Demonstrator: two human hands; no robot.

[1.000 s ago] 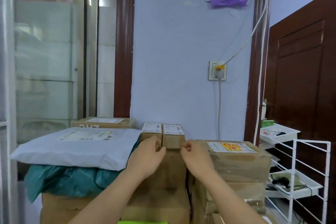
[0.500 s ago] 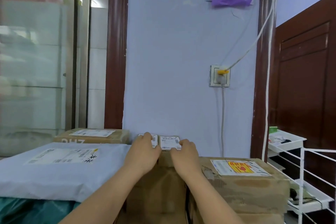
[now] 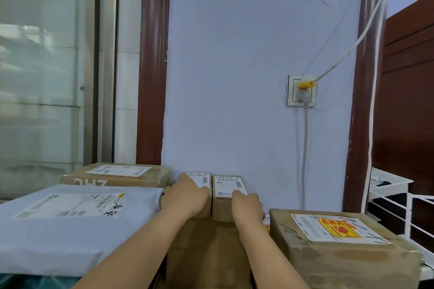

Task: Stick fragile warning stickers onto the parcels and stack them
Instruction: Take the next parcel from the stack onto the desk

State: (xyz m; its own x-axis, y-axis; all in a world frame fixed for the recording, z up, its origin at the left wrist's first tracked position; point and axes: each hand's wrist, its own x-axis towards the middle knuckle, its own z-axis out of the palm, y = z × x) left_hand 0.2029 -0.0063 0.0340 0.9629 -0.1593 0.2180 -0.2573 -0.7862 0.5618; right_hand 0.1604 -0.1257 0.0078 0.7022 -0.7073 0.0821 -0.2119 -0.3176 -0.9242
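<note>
Two small cardboard parcels with white shipping labels stand side by side against the blue wall. My left hand (image 3: 185, 195) covers the left small parcel (image 3: 202, 179), fingers curled over its top and thumb at its left side. Beside it, my right hand (image 3: 246, 204) grips the right small parcel (image 3: 227, 185) at its near right corner, one fingertip on the label. Both parcels rest on a larger brown box (image 3: 206, 241). To the right, a big cardboard box (image 3: 340, 260) carries a yellow and red fragile sticker (image 3: 337, 227).
A grey mailer bag (image 3: 58, 225) with a label lies on the left, a flat brown box (image 3: 117, 177) behind it. At the right edge stands a white wire rack (image 3: 399, 202). Above the parcels, a wall socket (image 3: 301, 90) feeds hanging cables.
My hands were held together in front of the small parcels; they have moved forward and apart, each onto one small parcel. The view has tilted up and come closer.
</note>
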